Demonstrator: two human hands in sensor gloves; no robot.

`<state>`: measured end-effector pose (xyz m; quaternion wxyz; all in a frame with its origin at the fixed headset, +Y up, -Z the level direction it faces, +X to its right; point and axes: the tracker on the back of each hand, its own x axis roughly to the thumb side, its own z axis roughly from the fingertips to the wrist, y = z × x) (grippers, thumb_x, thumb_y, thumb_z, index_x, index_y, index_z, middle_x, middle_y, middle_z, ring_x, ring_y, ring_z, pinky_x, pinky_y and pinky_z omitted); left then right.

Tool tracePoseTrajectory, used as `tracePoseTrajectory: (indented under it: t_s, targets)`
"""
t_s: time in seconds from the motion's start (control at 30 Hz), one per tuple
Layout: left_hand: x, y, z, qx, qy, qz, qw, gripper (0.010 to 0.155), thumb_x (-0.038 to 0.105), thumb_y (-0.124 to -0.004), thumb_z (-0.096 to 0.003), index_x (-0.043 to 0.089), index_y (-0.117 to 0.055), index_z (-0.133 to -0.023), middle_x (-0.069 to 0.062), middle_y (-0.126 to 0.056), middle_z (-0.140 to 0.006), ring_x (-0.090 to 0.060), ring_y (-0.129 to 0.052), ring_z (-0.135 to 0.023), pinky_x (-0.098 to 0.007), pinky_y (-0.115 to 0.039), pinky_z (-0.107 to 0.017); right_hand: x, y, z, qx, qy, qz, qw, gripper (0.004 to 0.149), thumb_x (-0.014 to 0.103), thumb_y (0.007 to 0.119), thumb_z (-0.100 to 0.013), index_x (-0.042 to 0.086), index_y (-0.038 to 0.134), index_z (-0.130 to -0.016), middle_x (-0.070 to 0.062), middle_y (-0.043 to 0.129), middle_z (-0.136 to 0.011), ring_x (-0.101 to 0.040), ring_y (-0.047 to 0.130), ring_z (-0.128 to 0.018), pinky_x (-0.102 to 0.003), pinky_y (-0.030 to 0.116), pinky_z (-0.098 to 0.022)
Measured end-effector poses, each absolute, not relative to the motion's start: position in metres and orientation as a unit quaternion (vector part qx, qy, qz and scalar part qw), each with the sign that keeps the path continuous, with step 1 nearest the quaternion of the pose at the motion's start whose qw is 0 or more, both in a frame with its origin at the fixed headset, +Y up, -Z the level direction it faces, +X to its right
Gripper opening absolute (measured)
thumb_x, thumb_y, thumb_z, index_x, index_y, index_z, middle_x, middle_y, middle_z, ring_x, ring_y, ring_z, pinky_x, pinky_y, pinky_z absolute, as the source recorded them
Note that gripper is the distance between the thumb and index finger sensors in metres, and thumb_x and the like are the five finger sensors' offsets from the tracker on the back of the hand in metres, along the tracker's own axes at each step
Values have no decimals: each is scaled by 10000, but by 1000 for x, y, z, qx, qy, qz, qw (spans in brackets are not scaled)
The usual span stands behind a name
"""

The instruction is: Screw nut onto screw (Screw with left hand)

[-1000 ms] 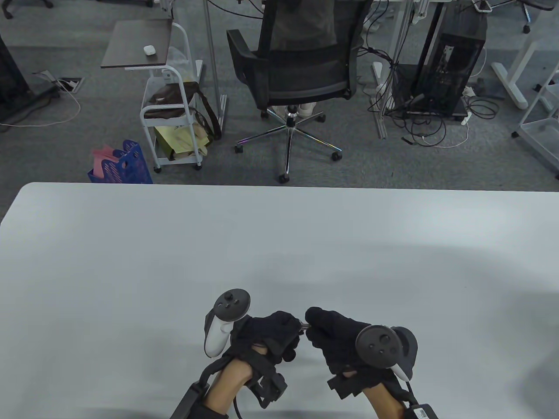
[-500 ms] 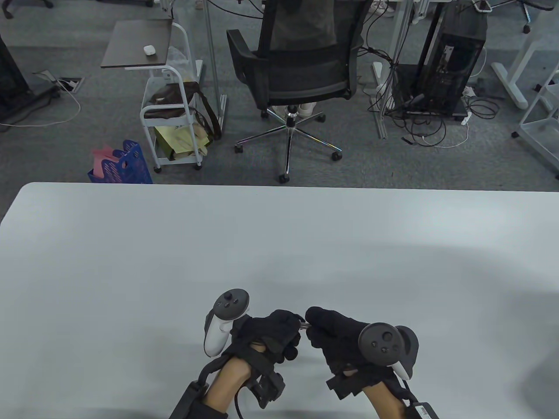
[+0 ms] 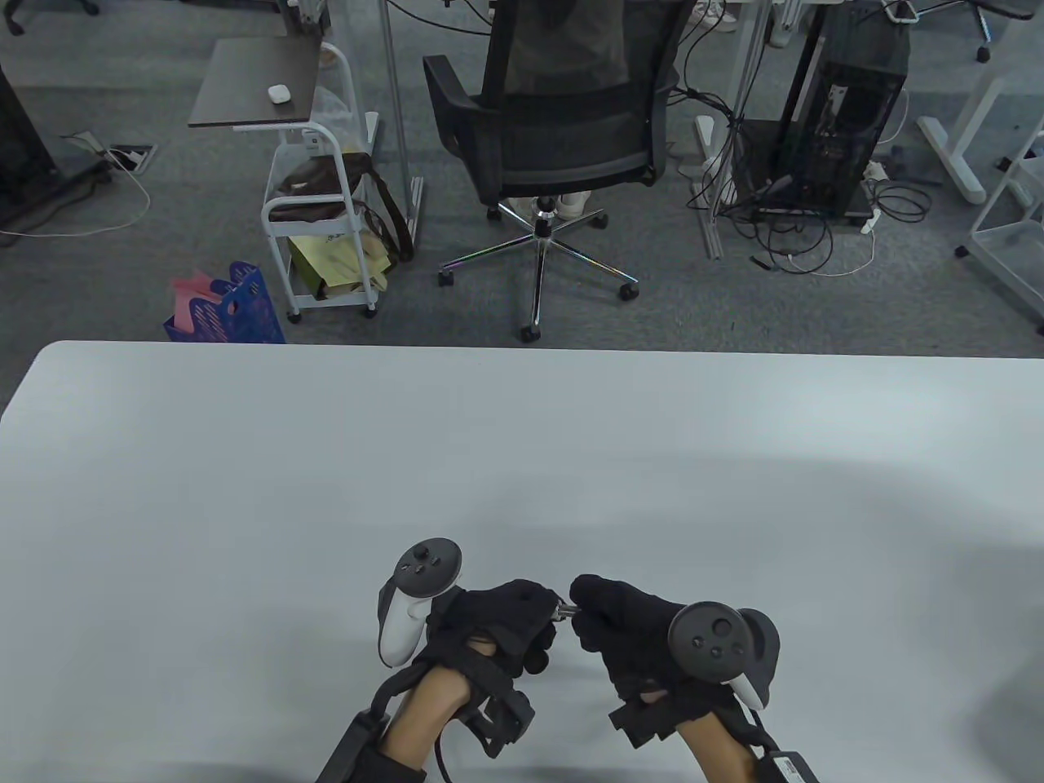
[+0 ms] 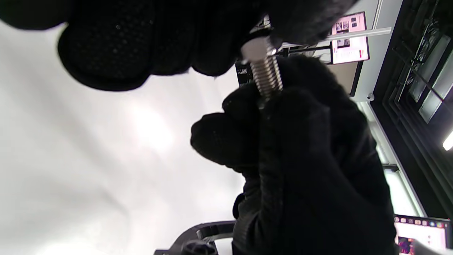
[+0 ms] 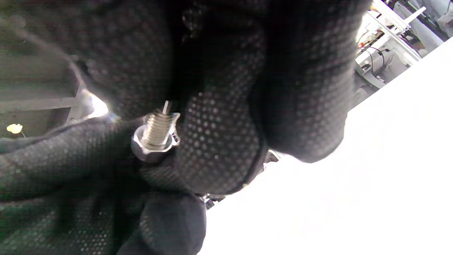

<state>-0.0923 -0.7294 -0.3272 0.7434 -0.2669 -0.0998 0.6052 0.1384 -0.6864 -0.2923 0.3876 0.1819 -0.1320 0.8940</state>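
Little has moved: left hand point(image 3: 497, 624) has rolled slightly, pinching the silver hex nut point(image 5: 151, 148); right hand point(image 3: 632, 632) grips the threaded steel screw point(image 4: 266, 75) between them. Keep axes aligned.

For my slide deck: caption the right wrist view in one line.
Close-up of gloved fingers of both hands around a threaded screw with a hex nut partway on it.

The silver screw point(image 4: 267, 76) runs level between my two gloved hands, its threaded shaft bare in the gap. The silver hex nut point(image 5: 151, 147) sits threaded on it, at my left fingertips.
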Motion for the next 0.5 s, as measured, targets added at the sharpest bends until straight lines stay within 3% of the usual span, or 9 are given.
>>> tracePoseTrajectory:
  t_s: [0.17, 0.27, 0.33, 0.4, 0.5]
  targets:
    - [-92, -725, -327, -269, -108, 606, 740, 544, 369, -699, -440, 23, -731, -858, -274, -828, -743, -448, -910, -473, -564, -730, -363, 134, -690, -293, 185, -92, 890, 407, 514, 333, 964, -317, 166, 873, -795, -84, 1016, -691, -145, 1189, -400, -360, 1037, -370]
    - [-92, -725, -326, -286, -120, 607, 732, 559, 351, -701, -444, 29, -680, -900, -269, -791, -782, -444, -894, -509, -558, -720, -392, 130, -686, -291, 194, -114, 903, 365, 508, 302, 974, -308, 166, 878, -788, -85, 1020, -676, -123, 1190, -377, -344, 1046, -354]
    - [-93, -728, -325, -299, -119, 612, 722, 652, 436, -684, -448, 39, -631, -962, -281, -768, -821, -459, -885, -543, -564, -715, -411, 129, -683, -291, 193, -119, 905, 360, 502, 311, 977, -302, 164, 890, -774, -73, 1033, -653, -114, 1195, -350, -341, 1051, -337]
    - [-94, -727, -326, -269, -101, 605, 743, 606, 433, -691, -441, 23, -753, -883, -289, -850, -743, -470, -920, -469, -573, -734, -362, 127, -681, -294, 188, -112, 905, 365, 494, 310, 974, -299, 159, 900, -763, -80, 1044, -634, -117, 1200, -330, -343, 1054, -321]
    - [-94, -722, -328, -266, -113, 583, 759, 556, 362, -716, -435, 19, -735, -872, -279, -838, -736, -454, -915, -464, -567, -732, -358, 122, -677, -297, 187, -98, 918, 336, 489, 315, 967, -292, 154, 908, -750, -76, 1056, -610, -113, 1206, -305, -341, 1059, -302]
